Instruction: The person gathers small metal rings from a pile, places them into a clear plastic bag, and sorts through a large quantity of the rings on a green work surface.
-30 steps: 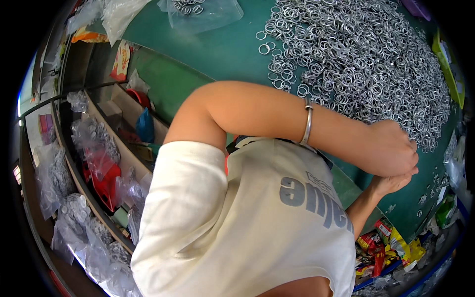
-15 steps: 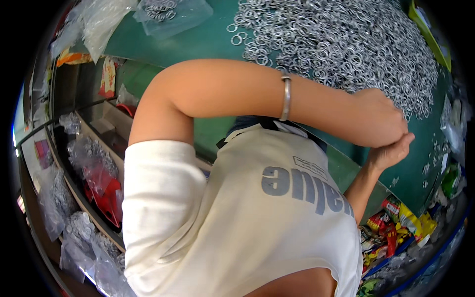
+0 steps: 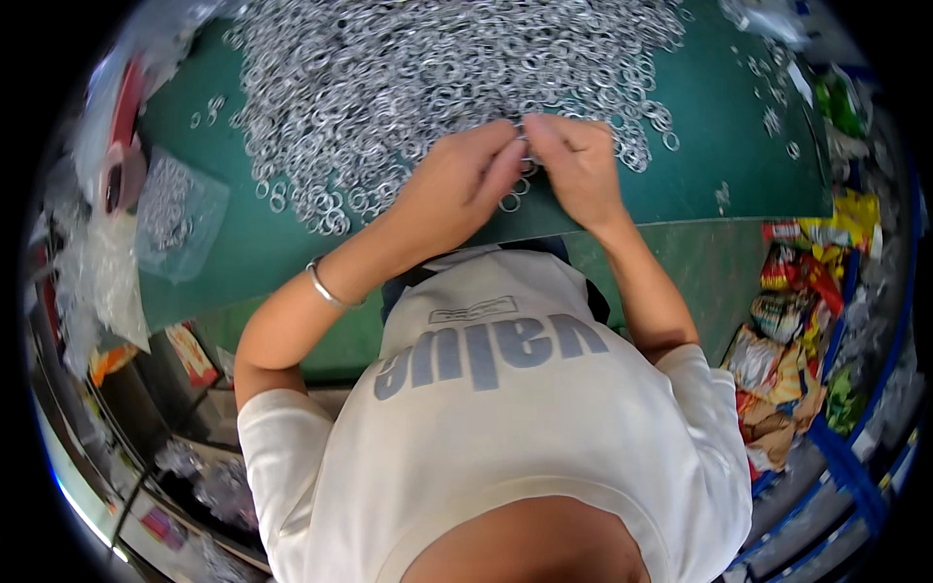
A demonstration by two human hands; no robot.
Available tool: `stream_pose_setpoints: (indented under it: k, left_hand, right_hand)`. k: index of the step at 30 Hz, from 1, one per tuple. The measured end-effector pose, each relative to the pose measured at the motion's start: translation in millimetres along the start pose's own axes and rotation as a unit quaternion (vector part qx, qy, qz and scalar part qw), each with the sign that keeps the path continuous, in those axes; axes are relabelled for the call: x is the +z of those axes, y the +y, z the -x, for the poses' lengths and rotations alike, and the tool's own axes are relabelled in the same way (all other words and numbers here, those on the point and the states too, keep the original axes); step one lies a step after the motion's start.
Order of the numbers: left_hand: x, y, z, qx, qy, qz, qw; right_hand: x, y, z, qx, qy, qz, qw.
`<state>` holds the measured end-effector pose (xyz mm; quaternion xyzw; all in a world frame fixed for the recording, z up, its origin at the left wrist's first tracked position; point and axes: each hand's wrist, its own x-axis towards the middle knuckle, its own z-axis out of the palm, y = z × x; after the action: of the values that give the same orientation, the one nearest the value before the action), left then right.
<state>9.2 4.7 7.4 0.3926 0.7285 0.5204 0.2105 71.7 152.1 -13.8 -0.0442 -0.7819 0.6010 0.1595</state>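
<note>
A wide heap of small silvery metal rings (image 3: 437, 68) covers much of the green tabletop (image 3: 719, 185). At its near edge my left hand (image 3: 452, 185), with a silver bangle (image 3: 328, 284) on the wrist, has its thumb and fingers pressed together. Just to the right, my right hand (image 3: 583, 170) is closed too, thumb and finger pinched. The fingertips of both hands nearly meet over the rings. Whatever lies between them is too small and blurred to make out. A few loose rings lie just below the fingertips.
At the left lie a clear bag of rings (image 3: 167, 204) and a red and white handheld tool (image 3: 121, 165). Loose rings are scattered at the right. Colourful packets (image 3: 797, 282) fill a blue-edged bin at the right. Below left are compartments with plastic bags (image 3: 219, 491).
The view has turned, bringing the heap to the centre. My left hand, earlier reaching across and overlapping my right, is now beside it at the heap's near edge.
</note>
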Motion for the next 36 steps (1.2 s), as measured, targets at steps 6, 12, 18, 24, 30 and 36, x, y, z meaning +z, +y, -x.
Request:
stream_pose_setpoints:
  k: [6, 12, 18, 24, 30, 36]
  left_hand:
    - [2, 4, 8, -0.054, 0.002, 0.016, 0.998]
    - [-3, 1, 12, -0.113, -0.023, 0.071, 0.991]
    - [-13, -10, 9, -0.208, -0.13, 0.406, 0.88]
    - [-20, -11, 8, -0.207, -0.147, 0.356, 0.899]
    - [-27, 0, 10, -0.166, -0.088, 0.268, 0.945]
    - [-22, 4, 10, -0.129, -0.087, 0.265, 0.952]
  right_hand:
    - [2, -5, -2, -0.079, 0.024, 0.124, 0.989]
    - [-3, 5, -9, -0.113, -0.049, 0.098, 0.988]
    - [-12, 2, -16, -0.194, -0.092, 0.168, 0.962]
    - [-22, -17, -20, -0.229, -0.129, 0.191, 0.946]
    - [-28, -25, -14, -0.094, -0.182, 0.051, 0.978]
    - [-20, -32, -9, 0.013, -0.184, 0.046, 0.982]
